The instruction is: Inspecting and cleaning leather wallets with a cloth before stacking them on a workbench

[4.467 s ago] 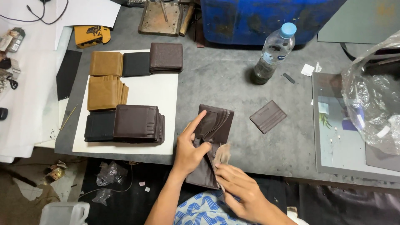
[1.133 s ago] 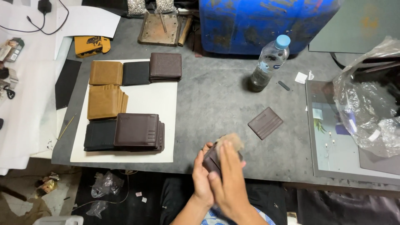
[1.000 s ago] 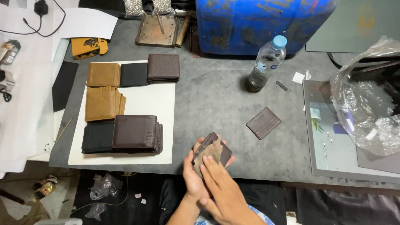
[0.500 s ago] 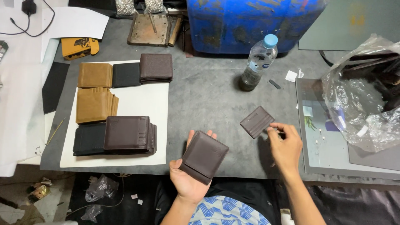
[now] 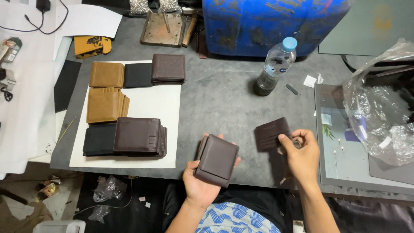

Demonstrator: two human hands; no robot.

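My left hand [image 5: 199, 186] lies palm up at the table's near edge with a folded dark brown wallet [image 5: 217, 160] resting in it, fingers curled under it. Over to the right, my right hand [image 5: 301, 152] pinches the right edge of a flat dark brown leather piece [image 5: 271, 133] with card slots, which is lifted a little off the grey tabletop [image 5: 220, 97].
A white board [image 5: 148, 101] at left carries stacks of tan, black and brown wallet pieces. A water bottle [image 5: 273, 67] stands behind my right hand. A blue drum [image 5: 271, 21] sits at the back, and a clear plastic bag [image 5: 381, 114] lies on a tray at right.
Both hands were together closing the wallet. Since then my right hand left it, reached right and took hold of the flat leather piece; my left hand keeps the folded wallet.
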